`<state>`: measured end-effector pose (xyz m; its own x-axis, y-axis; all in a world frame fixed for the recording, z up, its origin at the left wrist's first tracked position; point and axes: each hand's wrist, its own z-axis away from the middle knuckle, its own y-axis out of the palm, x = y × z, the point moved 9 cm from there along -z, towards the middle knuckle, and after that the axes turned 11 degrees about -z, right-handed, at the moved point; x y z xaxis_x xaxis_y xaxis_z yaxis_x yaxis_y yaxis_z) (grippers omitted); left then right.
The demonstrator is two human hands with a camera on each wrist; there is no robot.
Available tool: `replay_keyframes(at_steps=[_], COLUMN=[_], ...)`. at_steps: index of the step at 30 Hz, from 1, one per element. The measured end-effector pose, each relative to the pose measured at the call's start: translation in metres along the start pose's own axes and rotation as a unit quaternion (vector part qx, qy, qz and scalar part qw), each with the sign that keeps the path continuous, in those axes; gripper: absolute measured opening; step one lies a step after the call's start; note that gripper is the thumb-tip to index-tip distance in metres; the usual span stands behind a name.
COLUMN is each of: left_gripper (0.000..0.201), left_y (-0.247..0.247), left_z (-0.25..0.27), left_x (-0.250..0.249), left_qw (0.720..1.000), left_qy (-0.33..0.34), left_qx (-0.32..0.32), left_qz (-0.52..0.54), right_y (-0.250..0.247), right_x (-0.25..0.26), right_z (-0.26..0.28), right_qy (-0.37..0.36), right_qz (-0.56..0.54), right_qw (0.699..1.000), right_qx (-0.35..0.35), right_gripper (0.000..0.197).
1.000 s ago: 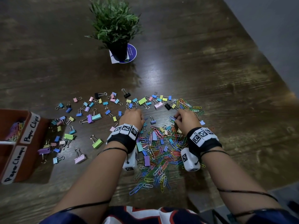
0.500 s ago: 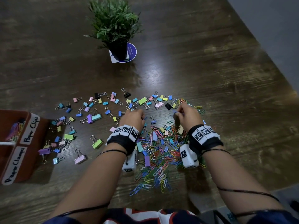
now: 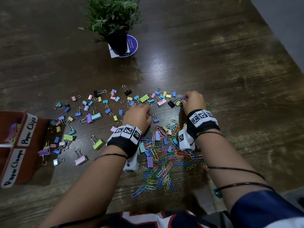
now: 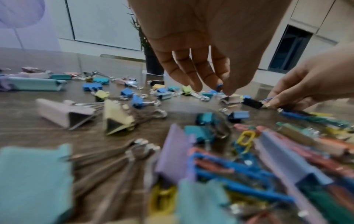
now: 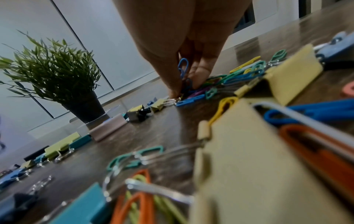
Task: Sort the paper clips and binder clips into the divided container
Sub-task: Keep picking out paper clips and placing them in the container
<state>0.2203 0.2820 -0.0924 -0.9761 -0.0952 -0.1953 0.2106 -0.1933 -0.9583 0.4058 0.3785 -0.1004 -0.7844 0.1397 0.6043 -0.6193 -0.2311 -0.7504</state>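
A dark wooden table [image 3: 213,71] is strewn with binder clips [image 3: 97,116] centrally, paper clips [image 3: 164,162] nearer its front edge; a potted plant [image 3: 113,22] farther back, a divided container [image 3: 14,153] at its left edge.

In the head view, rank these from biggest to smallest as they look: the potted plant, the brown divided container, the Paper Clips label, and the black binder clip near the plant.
1. potted plant, though the brown divided container is cut off by the frame edge, so their order is unsure
2. Paper Clips label
3. black binder clip
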Motion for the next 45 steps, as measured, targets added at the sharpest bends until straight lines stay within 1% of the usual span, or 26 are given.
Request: replay_keyframes(at_steps=[2,4,6,8,10,14,17,20,25,27,30,34,35,37,39,42,45], left_gripper=[0.004,0.007,0.006,0.003,0.001,0.007,0.007,0.007,0.013,0.014,0.013,0.013,0.013,0.012,0.013,0.020,0.020], left_y=[-0.008,-0.008,-0.004,0.002,0.010,0.023,0.029,0.033,0.036,0.035,0.030,0.008,-0.001,-0.016,-0.031,-0.049,-0.065], left_z=[-0.002,-0.006,-0.011,-0.016,-0.021,-0.023,-0.021,-0.022,-0.020,-0.017,-0.013,-0.007,-0.005,0.001,0.011,0.030,0.064], left_x=[-0.022,-0.045,-0.063,-0.074,-0.079,-0.085,-0.084,-0.080,-0.080,-0.081,-0.077,-0.051,-0.043,-0.023,-0.001,0.038,0.095], left_qw=[0.998,0.996,0.994,0.993,0.992,0.988,0.988,0.989,0.988,0.988,0.989,0.996,0.996,0.993,0.986,0.970,0.954], left_qy=[0.045,0.084,0.108,0.119,0.121,0.142,0.141,0.120,0.101,0.106,0.105,0.051,0.035,-0.001,-0.044,-0.096,-0.153], left_qx=[-0.020,-0.015,-0.012,-0.002,0.020,0.058,0.065,0.082,0.112,0.116,0.107,0.061,0.045,0.011,-0.022,-0.076,-0.117], left_qz=[0.025,0.031,0.028,0.023,0.017,0.009,0.005,0.013,0.011,-0.001,-0.004,0.051,0.067,0.114,0.158,0.208,0.228], right_y=[-0.001,0.000,0.000,0.000,0.000,0.000,0.001,0.000,-0.001,0.001,0.003,-0.009,-0.013,-0.021,-0.023,-0.007,0.024], right_x=[0.000,0.002,0.003,0.003,0.002,0.002,0.001,0.003,0.006,0.007,0.007,0.012,0.017,0.032,0.050,0.079,0.111], right_z=[-0.001,0.000,0.002,0.003,0.003,0.004,0.006,0.008,0.012,0.014,0.019,0.026,0.028,0.032,0.037,0.050,0.071], right_qy=[-0.001,-0.005,-0.004,0.002,0.008,0.018,0.026,0.024,0.017,0.016,0.026,0.022,0.013,-0.016,-0.036,-0.071,-0.104], right_qz=[0.015,0.024,0.033,0.040,0.042,0.034,0.023,0.021,0.031,0.038,0.035,0.011,0.004,-0.018,-0.054,-0.109,-0.167], right_qw=[1.000,1.000,0.999,0.999,0.999,0.999,0.999,0.999,0.999,0.998,0.997,0.999,0.999,1.000,0.998,0.991,0.979], right_qx=[0.001,0.005,0.009,0.014,0.022,0.036,0.037,0.036,0.041,0.047,0.061,0.046,0.038,0.010,-0.006,0.014,0.053], right_gripper=[0.015,0.015,0.017,0.020,0.021,0.015,0.009,0.008,0.007,0.004,0.007,0.002,0.004,0.015,0.019,0.008,0.008])
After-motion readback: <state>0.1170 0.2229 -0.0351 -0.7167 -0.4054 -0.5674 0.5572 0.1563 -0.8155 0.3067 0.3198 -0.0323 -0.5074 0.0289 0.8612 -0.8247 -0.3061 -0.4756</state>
